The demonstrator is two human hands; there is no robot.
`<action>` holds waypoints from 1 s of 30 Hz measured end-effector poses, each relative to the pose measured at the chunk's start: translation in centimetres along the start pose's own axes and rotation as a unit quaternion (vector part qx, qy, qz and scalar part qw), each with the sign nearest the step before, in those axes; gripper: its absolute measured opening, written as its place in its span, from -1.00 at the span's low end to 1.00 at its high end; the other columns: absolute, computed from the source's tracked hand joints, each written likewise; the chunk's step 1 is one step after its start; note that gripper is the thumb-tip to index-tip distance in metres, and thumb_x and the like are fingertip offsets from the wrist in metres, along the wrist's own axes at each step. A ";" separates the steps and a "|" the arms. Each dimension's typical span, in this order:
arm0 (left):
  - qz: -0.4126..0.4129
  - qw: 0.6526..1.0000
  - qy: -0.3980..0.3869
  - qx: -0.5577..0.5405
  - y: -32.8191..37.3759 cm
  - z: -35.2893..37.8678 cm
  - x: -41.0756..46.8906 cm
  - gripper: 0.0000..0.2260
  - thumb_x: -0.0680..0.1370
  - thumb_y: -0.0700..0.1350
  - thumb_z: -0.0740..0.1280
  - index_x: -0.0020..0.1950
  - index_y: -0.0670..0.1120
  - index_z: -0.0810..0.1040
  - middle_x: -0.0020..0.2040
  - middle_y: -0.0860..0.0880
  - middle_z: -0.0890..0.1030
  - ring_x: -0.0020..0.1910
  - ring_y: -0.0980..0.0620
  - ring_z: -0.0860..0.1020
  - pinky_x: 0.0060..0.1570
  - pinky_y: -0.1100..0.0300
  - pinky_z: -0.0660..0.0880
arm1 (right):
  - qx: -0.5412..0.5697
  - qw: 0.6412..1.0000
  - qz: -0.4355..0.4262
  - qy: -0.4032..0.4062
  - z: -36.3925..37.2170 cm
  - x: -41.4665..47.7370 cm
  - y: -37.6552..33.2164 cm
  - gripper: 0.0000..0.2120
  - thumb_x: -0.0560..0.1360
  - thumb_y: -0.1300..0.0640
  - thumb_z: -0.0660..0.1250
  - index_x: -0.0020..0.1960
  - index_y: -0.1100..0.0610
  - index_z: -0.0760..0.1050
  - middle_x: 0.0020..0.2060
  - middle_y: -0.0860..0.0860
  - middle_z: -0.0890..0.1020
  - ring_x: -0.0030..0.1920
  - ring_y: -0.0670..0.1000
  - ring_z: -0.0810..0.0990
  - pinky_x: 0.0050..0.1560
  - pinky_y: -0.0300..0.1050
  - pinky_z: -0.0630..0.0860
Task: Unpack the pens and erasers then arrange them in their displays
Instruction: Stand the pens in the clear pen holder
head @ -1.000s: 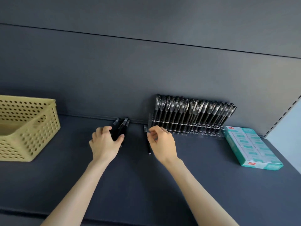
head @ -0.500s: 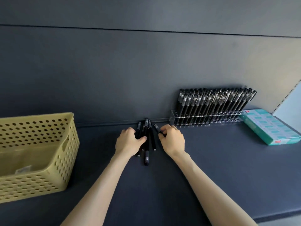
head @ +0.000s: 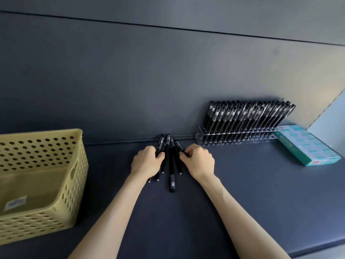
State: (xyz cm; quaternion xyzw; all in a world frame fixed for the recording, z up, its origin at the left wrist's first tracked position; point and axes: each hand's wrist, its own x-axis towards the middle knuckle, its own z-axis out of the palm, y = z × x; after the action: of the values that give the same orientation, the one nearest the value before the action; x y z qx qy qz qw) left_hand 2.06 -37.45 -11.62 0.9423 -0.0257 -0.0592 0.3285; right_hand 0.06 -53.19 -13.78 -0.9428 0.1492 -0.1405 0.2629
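Several loose black pens (head: pixel 172 165) lie fanned out on the dark shelf near the back wall. My left hand (head: pixel 147 163) lies over the left side of the bunch, its fingers curled round a few pens. My right hand (head: pixel 199 160) pinches one pen at the right side of the bunch with its fingertips. To the right, a clear acrylic pen display (head: pixel 233 136) stands against the wall, filled with a row of upright black pens (head: pixel 248 114).
A yellow perforated plastic basket (head: pixel 43 146) stands at the left with a label lying inside. A teal box of erasers (head: pixel 306 144) lies at the far right beside the display. The shelf's front edge (head: pixel 317 247) runs along the lower right.
One second ago the right hand held a single pen apart from the left hand's bunch. Now both hands have come together around a gathered fan of pens, and the view has swung left.
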 end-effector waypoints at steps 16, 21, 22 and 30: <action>0.112 0.885 0.016 -0.452 6.5 2.3 -4.3 -0.93 0.64 -0.22 0.10 0.03 -0.07 0.33 -0.32 0.06 0.43 -0.50 0.12 0.29 -0.49 0.20 0.24 | 0.453 0.884 -0.007 -0.116 -7.2 -1.0 3.1 -0.88 0.61 0.22 0.15 0.08 0.09 0.43 -0.32 -0.05 0.53 -0.45 -0.14 0.39 -0.44 -0.29 0.34; 0.113 0.872 0.003 -0.476 12.0 7.3 -5.6 -0.87 0.64 -0.03 0.17 -0.04 -0.06 0.37 -0.44 0.07 0.41 -0.57 0.09 0.25 -0.59 0.25 0.24 | 0.462 0.880 -0.067 -0.091 -12.3 -0.5 8.0 -0.84 0.61 0.17 0.17 0.05 0.14 0.52 -0.40 -0.05 0.50 -0.44 -0.11 0.39 -0.43 -0.27 0.34; 0.111 0.873 0.010 -0.476 13.4 8.5 -5.8 -0.84 0.64 -0.03 0.16 -0.07 -0.09 0.36 -0.44 0.06 0.42 -0.55 0.07 0.28 -0.58 0.23 0.29 | 0.460 0.881 -0.078 -0.080 -13.3 -0.3 9.3 -0.84 0.60 0.19 0.18 0.04 0.16 0.53 -0.37 -0.05 0.55 -0.37 -0.11 0.46 -0.33 -0.28 0.41; 0.074 0.852 0.049 -0.517 22.4 16.2 -7.2 -0.85 0.64 -0.04 0.16 0.01 -0.12 0.35 -0.41 0.11 0.32 -0.50 0.16 0.20 -0.54 0.29 0.15 | 0.358 0.923 -0.141 0.001 -19.3 3.6 18.0 -0.82 0.60 0.19 0.18 -0.12 -0.05 0.31 -0.18 -0.02 0.66 -0.29 -0.02 0.45 -0.19 -0.18 0.44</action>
State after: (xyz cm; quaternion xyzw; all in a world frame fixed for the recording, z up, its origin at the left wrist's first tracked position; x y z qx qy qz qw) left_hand -7.41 -64.32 -9.63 0.6338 -0.0447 0.0063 0.7722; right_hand -7.00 -77.88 -6.92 -0.7972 -0.0449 -0.2210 0.5601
